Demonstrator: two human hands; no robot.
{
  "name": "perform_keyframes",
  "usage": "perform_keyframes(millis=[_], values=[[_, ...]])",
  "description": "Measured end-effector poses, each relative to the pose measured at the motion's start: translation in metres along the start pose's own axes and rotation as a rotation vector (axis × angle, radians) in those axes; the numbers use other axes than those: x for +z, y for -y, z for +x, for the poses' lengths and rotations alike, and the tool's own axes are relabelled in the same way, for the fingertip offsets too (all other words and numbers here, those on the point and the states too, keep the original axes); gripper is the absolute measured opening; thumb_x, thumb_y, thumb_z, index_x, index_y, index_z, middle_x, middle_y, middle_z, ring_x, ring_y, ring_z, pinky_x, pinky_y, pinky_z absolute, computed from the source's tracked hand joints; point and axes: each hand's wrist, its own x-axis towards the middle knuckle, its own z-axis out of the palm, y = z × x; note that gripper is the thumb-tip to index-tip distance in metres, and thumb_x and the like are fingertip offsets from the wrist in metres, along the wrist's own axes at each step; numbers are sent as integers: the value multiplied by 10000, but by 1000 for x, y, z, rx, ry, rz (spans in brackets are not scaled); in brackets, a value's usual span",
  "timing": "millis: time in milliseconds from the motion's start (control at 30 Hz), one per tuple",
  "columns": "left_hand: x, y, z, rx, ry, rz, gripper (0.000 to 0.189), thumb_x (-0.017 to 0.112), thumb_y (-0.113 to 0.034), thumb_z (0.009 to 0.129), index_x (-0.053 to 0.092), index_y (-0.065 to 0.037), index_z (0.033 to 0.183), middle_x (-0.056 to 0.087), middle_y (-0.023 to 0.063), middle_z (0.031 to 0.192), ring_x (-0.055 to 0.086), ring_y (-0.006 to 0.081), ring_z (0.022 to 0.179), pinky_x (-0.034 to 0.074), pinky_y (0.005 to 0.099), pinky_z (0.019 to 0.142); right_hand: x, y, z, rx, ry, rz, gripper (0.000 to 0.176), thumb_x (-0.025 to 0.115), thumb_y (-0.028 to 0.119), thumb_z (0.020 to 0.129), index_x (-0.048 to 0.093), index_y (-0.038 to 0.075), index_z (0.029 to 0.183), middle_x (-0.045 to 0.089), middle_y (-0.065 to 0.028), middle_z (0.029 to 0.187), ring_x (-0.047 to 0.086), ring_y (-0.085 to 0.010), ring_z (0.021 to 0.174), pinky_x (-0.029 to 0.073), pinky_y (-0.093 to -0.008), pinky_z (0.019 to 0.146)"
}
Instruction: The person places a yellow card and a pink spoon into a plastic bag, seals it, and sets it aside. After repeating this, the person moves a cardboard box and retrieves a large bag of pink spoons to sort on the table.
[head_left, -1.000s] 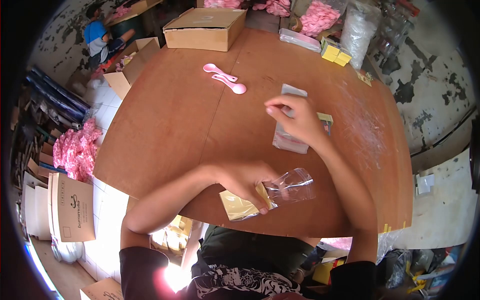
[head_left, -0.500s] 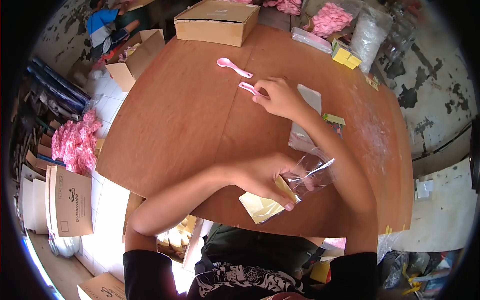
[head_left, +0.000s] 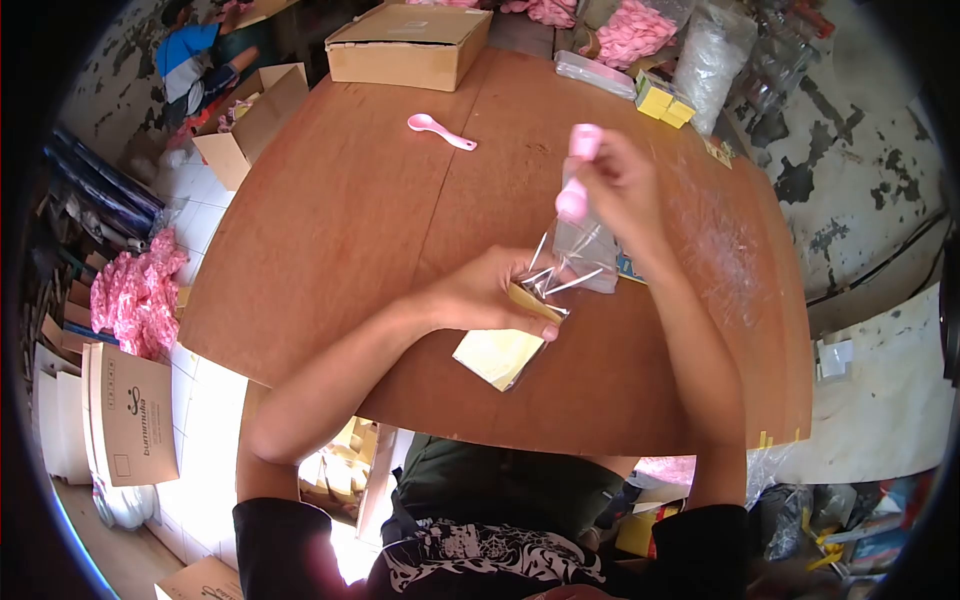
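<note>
At centre the left hand [head_left: 480,295] pinches a clear bag [head_left: 580,250] with its yellow card [head_left: 495,355], mouth gaping upward, because the right hand [head_left: 625,185] grips a pink spoon [head_left: 572,203] upright above it.

Right hand [head_left: 618,185] lifted pink spoon [head_left: 577,172], seemingly above clear bag [head_left: 583,252].

Brown wooden table [head_left: 350,230] with a pink spoon [head_left: 441,131], cardboard box [head_left: 410,45], yellow boxes [head_left: 668,103]
</note>
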Motion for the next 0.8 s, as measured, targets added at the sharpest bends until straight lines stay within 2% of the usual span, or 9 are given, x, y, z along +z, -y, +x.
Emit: perform_keyframes(millis=[67,167,233,333,467,567,633,667,800], values=[[1,4,3,-28,-55,-8,509,801,-87,736,575,-10,1186,653,57,1032,612,113,936,496,275,824,-32,29,-13,-46,-276,149,333,668,16,836,522,22,1135,654,-86,916,636,-147,779,532,-272,683],[3,9,8,-68,-105,42,513,793,-77,737,568,-11,1193,658,72,1019,631,134,953,498,284,825,-56,56,-33,-34,-394,384,441,667,-25,829,440,18,1205,651,-103,940,639,-147,817,542,-272,705],[7,6,8,-141,-89,102,525,791,-67,734,565,-15,1205,661,71,1013,628,133,950,497,287,839,-56,61,-47,-16,-339,387,439,668,-25,830,439,19,1201,652,-96,941,638,-138,831,536,-271,709],[13,8,8,-73,-71,46,547,813,-91,734,558,-34,1215,642,27,978,611,105,883,499,273,794,-49,54,-56,6,-237,347,437,679,-22,824,441,21,1188,657,-83,941,636,-124,846,521,-264,716],[16,6,9,-76,-83,25,578,819,-78,726,542,-17,1230,636,31,1005,602,107,908,500,276,801,-30,36,-66,65,-106,288,439,706,-4,804,455,27,1162,669,-65,921,636,-104,843,498,-247,723],[16,14,10,84,-76,-42,479,740,-177,839,533,-8,1237,631,30,1021,590,102,940,500,278,805,-22,31,-73,31,-30,204,435,718,6,794,467,35,1149,674,-56,902,631,-94,852,493,-245,735],[17,16,10,19,-122,-264,371,576,-297,961,562,-19,1206,622,27,1008,561,87,940,474,267,828,-18,33,-77,43,-37,192,407,720,26,798,484,47,1130,674,-40,893,629,-93,862,489,-263,734],[16,17,11,10,-143,-149,411,421,-356,1020,577,-9,1174,625,28,978,563,85,912,474,263,812,-17,30,-79,26,-32,132,402,724,37,795,499,50,1127,672,-31,889,627,-95,860,489,-274,725],[21,21,10,21,-163,-242,402,387,-345,1032,595,-22,1147,637,28,929,576,89,865,480,266,785,-11,28,-84,-22,-85,-14,289,735,68,782,592,51,1033,663,-31,870,628,-120,831,483,-299,701]])
